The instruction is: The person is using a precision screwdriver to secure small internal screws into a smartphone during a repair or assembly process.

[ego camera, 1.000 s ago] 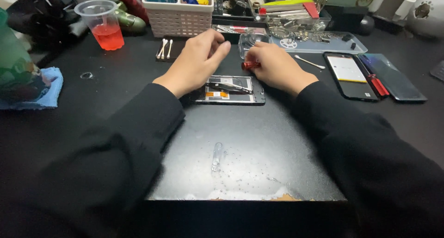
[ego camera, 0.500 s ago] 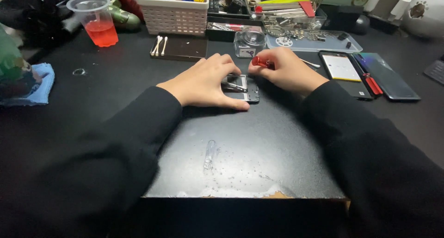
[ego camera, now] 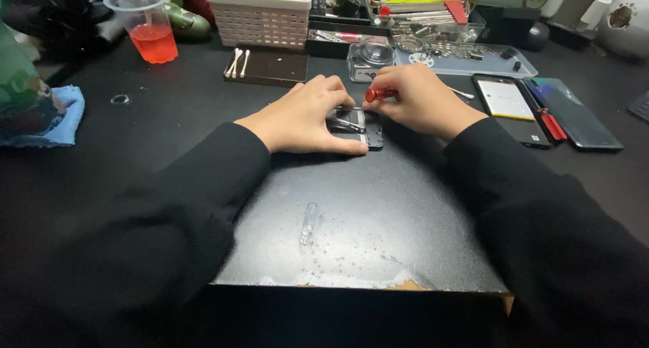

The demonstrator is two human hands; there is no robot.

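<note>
An opened phone frame [ego camera: 362,126] with its inner parts exposed lies on a black work mat [ego camera: 378,213]. My left hand [ego camera: 307,114] rests flat over the frame's left part and holds it down, thumb along its near edge. My right hand [ego camera: 422,101] grips a small screwdriver with a red cap [ego camera: 378,94], its tip pointing down toward the frame's upper right; the tip itself is hidden by my fingers. Both sleeves are black.
A clear cup of red liquid [ego camera: 149,27] stands at the back left, a white slotted basket [ego camera: 260,16] behind the hands, cotton swabs [ego camera: 236,62] on a dark pad. A parts tray [ego camera: 466,57], two phones [ego camera: 534,108] and a blue cloth [ego camera: 57,118] lie around.
My left hand came down from above the frame and now lies flat on it. My right hand moved in with the red-capped screwdriver over the frame's right side.
</note>
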